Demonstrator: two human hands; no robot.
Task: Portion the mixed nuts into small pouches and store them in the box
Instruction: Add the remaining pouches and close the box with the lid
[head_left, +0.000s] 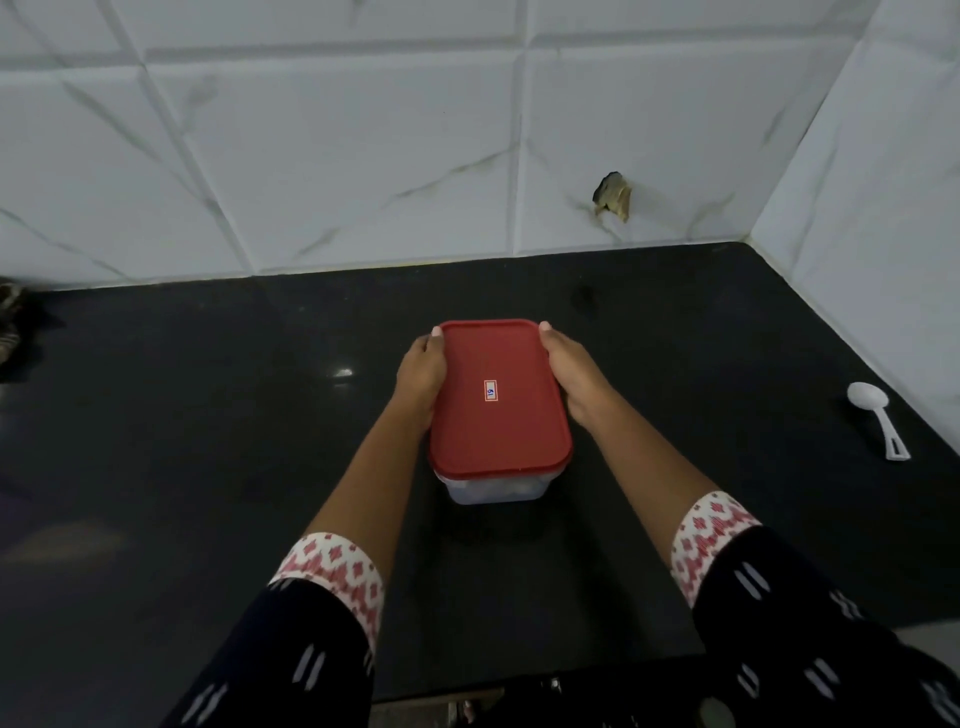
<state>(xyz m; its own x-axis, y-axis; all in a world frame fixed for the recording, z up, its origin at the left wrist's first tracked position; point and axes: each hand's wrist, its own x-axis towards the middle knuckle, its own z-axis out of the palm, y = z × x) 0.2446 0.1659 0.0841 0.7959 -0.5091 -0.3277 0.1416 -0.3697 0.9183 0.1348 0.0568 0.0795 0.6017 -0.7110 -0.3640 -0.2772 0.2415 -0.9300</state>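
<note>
Head view: red-lidded box (503, 441) bears sticker (490, 390) (digits unclear)

Box: rectangular storage box (491, 491) with rounded corners and a translucent pale body, upright, its long axis running away from the viewer.
Lid: red lid (506, 441), flat, seated on the rim all round.
Sticker: small red-edged label (490, 391) at the lid's middle; print unreadable.
Contents: pale shapes show dimly through the near wall.
Place: middle of the black countertop (208, 415).
Hold: left hand (422, 376) and right hand (574, 376) grip the long sides.
</note>
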